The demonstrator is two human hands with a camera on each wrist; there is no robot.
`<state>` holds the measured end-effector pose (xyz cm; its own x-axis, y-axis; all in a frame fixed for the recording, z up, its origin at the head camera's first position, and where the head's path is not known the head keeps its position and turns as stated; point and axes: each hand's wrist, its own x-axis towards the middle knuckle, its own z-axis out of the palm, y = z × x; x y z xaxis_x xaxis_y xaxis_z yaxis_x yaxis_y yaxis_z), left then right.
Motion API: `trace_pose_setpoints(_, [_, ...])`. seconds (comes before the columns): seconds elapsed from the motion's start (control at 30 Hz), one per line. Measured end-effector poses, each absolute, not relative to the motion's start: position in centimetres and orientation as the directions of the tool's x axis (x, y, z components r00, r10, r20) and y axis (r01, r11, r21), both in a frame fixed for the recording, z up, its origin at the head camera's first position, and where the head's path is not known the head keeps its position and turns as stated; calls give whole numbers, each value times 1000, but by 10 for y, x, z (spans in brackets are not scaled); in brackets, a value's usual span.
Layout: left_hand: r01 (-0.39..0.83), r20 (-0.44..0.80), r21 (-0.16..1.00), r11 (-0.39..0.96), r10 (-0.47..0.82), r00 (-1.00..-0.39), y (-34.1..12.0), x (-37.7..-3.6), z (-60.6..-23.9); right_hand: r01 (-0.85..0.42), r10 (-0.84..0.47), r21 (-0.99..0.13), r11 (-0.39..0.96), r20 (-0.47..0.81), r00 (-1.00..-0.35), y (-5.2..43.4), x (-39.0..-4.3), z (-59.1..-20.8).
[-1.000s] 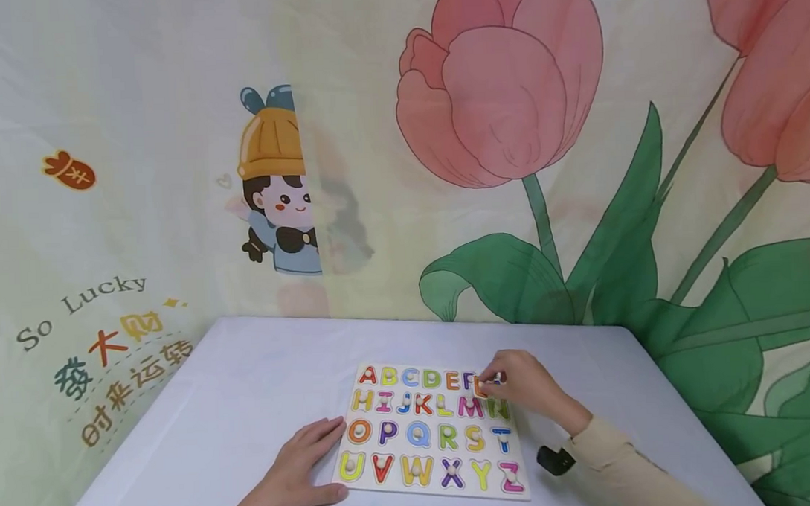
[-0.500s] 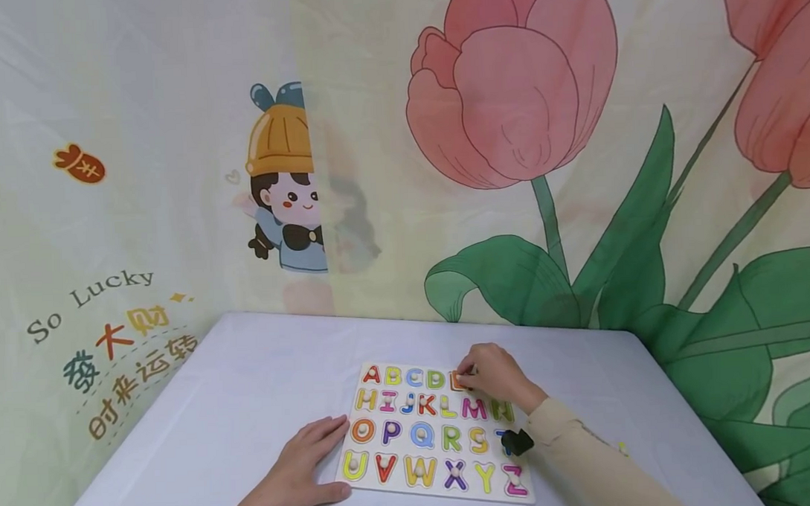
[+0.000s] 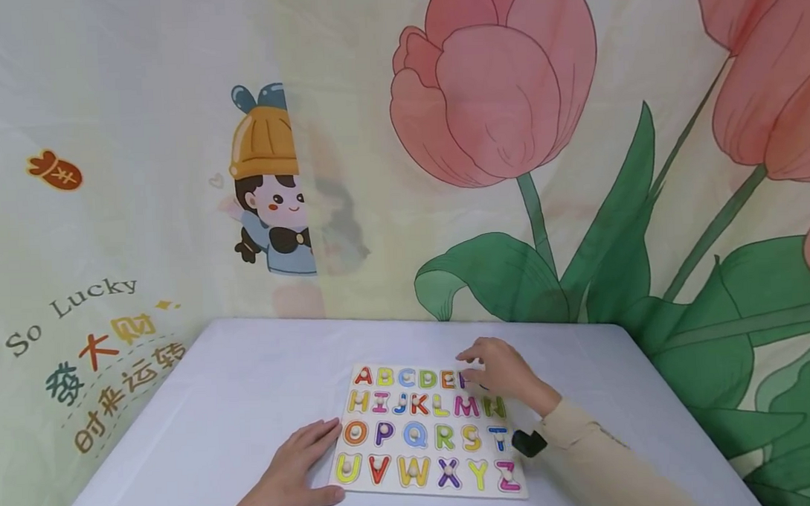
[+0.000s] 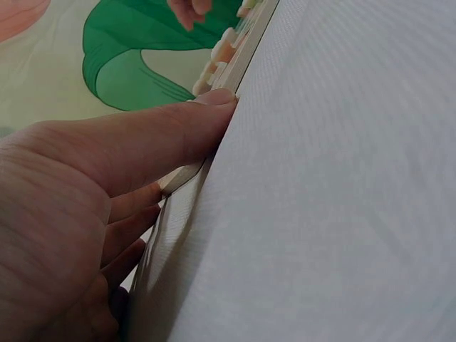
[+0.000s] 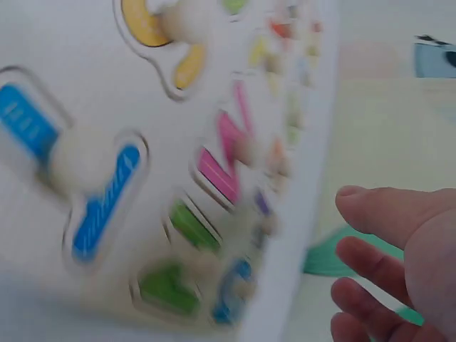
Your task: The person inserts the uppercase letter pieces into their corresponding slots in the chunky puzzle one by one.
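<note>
A white alphabet puzzle board [image 3: 396, 451] lies on the table, its colourful letter pieces bearing small round knobs. My left hand [image 3: 288, 465] rests at the board's near left corner; in the left wrist view its thumb [image 4: 164, 135] presses the edge, the other fingers extended beside it. Over the top right of the board hovers my right hand [image 3: 506, 368], holding nothing, thumb and fingers apart. It partly hides the letters F and G. Just left of its fingertips, the orange E [image 3: 448, 379] sits in the top row. The blue T [image 5: 28, 117] shows large in the right wrist view.
The white-covered table [image 3: 262, 377] reaches back to a wall hanging printed with tulips [image 3: 500, 93] and a cartoon child [image 3: 280, 227]. A small black object [image 3: 528, 443] is at the right sleeve's cuff, next to the board's right edge.
My right hand carried an orange letter piece leftward to the E place, let it go there, then rose slightly with fingers spread. My left hand stayed at the corner.
</note>
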<state>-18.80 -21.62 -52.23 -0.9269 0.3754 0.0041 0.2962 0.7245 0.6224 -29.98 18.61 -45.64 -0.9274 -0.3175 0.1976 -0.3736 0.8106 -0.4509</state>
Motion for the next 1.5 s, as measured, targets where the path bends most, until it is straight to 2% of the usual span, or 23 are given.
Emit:
trace_pose_setpoints(0.2, [283,-1,625,727,363,-932,-217,-188,-521,-487,-411,-389,782,266,-872,279,-259,-428])
trace_pose_setpoints(0.33, [282,6,620,732,354,-935,-220,-188,-520,-570,-526,-434,698,229,-819,349,-236,-438])
trace_pose_setpoints(0.47, [288,14,612,737,354,-935,-222,-187,-521,-659,-661,-464,592,188,-726,394,-224,-456])
trace_pose_setpoints(0.6, [276,5,612,741,345,-938,-223,-187,-523,-722,-728,-435,538,193,-658,412,-222,-467])
trace_pose_setpoints(1.0, [301,21,613,730,365,-931,-219,-187,-521,-814,-770,-291,503,277,-575,413,-226,-478])
trace_pose_setpoints(1.1, [294,14,616,730,364,-931,-217,-187,-520,-817,-768,-250,520,281,-575,403,-224,-476])
trace_pose_setpoints(1.2, [294,11,616,731,365,-931,-216,-187,-520,-797,-746,-215,564,282,-604,382,-219,-472])
trace_pose_setpoints(1.27, [295,12,612,733,365,-931,-216,-188,-521,-763,-714,-213,610,270,-646,362,-215,-468])
trace_pose_setpoints(1.5, [300,19,613,731,365,-931,-216,-187,-523,-539,-526,-330,775,136,-840,287,-198,-460])
